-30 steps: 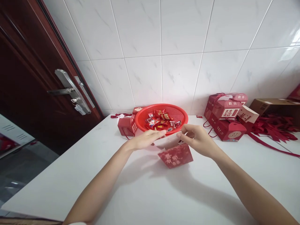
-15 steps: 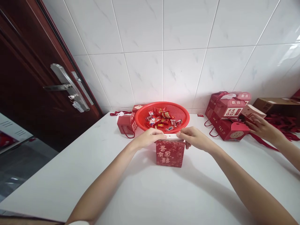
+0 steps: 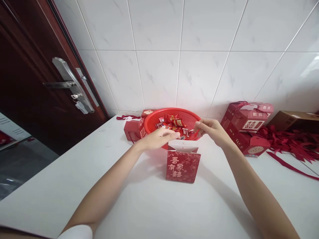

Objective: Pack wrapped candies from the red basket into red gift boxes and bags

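A red paper gift box (image 3: 183,166) with pale printed characters stands upright on the white table, its top flaps unfolded and its white inside showing. My left hand (image 3: 158,138) hovers just above its left top edge, fingers stretched out and holding nothing. Over the right rim of the red plastic basket (image 3: 154,120) is my right hand (image 3: 211,131), its thumb and bent fingers apart, with nothing visible between them. Wrapped candies (image 3: 171,119) lie inside the basket, behind the box; my left hand hides some of them.
Finished-looking red box (image 3: 131,129) stands left of the basket. Stacked red boxes (image 3: 246,118) are at the right, beside a heap of dark red ribbons (image 3: 290,139) and a cardboard box (image 3: 291,118). Tiled wall behind; a wooden door (image 3: 32,83) with a handle at left.
Both hands have let go of the gift box's top, and its flaps have spread. My right hand has moved up and right to the basket rim. The other person's hand has left view.
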A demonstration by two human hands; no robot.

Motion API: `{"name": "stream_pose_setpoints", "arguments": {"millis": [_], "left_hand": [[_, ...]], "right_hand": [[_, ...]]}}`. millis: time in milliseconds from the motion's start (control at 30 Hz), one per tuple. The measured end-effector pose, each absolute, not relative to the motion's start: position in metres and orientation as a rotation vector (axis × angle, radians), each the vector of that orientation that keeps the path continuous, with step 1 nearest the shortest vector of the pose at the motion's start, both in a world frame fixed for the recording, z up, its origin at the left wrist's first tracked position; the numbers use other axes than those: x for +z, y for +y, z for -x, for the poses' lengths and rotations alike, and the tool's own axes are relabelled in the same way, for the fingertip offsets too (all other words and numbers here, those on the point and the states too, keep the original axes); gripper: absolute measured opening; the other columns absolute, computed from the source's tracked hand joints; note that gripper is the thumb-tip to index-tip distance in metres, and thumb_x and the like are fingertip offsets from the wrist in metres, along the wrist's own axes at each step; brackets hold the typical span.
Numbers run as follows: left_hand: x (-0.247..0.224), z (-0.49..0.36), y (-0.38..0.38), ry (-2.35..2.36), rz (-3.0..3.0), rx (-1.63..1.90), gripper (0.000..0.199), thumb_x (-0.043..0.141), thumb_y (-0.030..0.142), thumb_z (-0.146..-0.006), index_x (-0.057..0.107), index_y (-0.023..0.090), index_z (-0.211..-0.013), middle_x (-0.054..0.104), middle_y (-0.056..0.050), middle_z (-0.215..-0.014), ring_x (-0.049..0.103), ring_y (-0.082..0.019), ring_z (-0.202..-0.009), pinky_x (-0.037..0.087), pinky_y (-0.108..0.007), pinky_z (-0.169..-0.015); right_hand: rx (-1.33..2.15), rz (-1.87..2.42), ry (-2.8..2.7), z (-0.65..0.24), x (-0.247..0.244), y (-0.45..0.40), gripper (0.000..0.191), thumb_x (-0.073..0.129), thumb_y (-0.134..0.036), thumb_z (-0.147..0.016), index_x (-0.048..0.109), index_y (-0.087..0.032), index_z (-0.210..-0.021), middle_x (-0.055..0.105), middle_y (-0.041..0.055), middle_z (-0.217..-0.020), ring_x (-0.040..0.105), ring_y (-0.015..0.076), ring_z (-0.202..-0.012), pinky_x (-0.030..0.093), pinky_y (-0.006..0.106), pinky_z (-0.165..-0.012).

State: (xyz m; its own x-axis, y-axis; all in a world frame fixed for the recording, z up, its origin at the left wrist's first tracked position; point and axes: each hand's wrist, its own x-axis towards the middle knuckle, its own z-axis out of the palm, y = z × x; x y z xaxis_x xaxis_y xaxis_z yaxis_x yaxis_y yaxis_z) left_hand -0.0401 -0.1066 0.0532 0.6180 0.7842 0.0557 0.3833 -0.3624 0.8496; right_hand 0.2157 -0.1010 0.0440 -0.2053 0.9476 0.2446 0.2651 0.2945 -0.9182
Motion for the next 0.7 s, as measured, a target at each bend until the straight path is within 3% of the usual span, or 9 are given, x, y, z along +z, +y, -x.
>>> {"name": "stream_pose_setpoints", "arguments": {"millis": [133, 200, 300, 400, 533, 700], "left_hand": [[0.053, 0.042, -0.067, 1.069, -2.053, 0.571, 0.052, 0.051, 0.061, -0.088, 0.073, 0.015, -0.101, 0.074, -0.011, -0.106, 0.067, -0.027, -0.101, 0.050, -0.035, -0.089], [0.048, 0.039, -0.046, 1.255, -2.173, 0.309, 0.055, 0.056, 0.060, -0.083, 0.071, 0.017, -0.114, 0.073, -0.012, -0.116, 0.065, -0.031, -0.111, 0.047, -0.038, -0.095], [0.037, 0.029, -0.026, 1.371, -2.213, -0.263, 0.079, 0.075, 0.058, -0.063, 0.063, 0.025, -0.134, 0.067, -0.014, -0.133, 0.057, -0.039, -0.125, 0.045, -0.043, -0.101], [0.026, 0.016, -0.019, 1.378, -2.196, -0.440, 0.092, 0.084, 0.053, -0.048, 0.063, 0.030, -0.135, 0.061, -0.017, -0.140, 0.056, -0.045, -0.125, 0.047, -0.051, -0.099], [0.016, 0.001, -0.018, 1.371, -2.253, -0.505, 0.106, 0.085, 0.051, -0.048, 0.053, 0.027, -0.146, 0.048, -0.023, -0.151, 0.051, -0.049, -0.129, 0.044, -0.056, -0.102], [0.015, -0.017, -0.011, 1.400, -2.312, -0.551, 0.124, 0.084, 0.049, -0.055, 0.025, 0.022, -0.160, 0.031, -0.026, -0.160, 0.046, -0.049, -0.135, 0.041, -0.058, -0.106]], "right_hand": [[0.930, 1.211, -1.548, -0.199, 0.035, -0.064, 0.038, 0.068, -0.055, -0.077, 0.061, -0.018, -0.070, 0.071, 0.0072, -0.078, 0.062, 0.0136, -0.057, 0.051, 0.028, -0.058], [0.874, 1.302, -1.546, -0.190, 0.027, -0.049, 0.030, 0.064, -0.046, -0.080, 0.058, -0.019, -0.070, 0.071, 0.0062, -0.077, 0.062, 0.0138, -0.058, 0.050, 0.027, -0.058], [0.796, 1.399, -1.576, -0.182, 0.016, -0.035, 0.019, 0.063, -0.034, -0.078, 0.057, -0.019, -0.067, 0.066, 0.0028, -0.066, 0.060, 0.0147, -0.058, 0.047, 0.026, -0.055], [0.733, 1.458, -1.624, -0.180, 0.008, -0.032, 0.015, 0.064, -0.027, -0.075, 0.059, -0.020, -0.064, 0.063, 0.0013, -0.060, 0.058, 0.0155, -0.058, 0.042, 0.025, -0.052], [0.665, 1.502, -1.678, -0.179, 0.006, -0.033, 0.012, 0.063, -0.025, -0.077, 0.059, -0.020, -0.066, 0.067, 0.0022, -0.065, 0.060, 0.0165, -0.062, 0.043, 0.026, -0.055], [0.646, 1.495, -1.691, -0.180, 0.004, -0.031, 0.008, 0.061, -0.025, -0.077, 0.061, -0.020, -0.070, 0.071, 0.0042, -0.075, 0.065, 0.0185, -0.069, 0.045, 0.027, -0.060]]}}
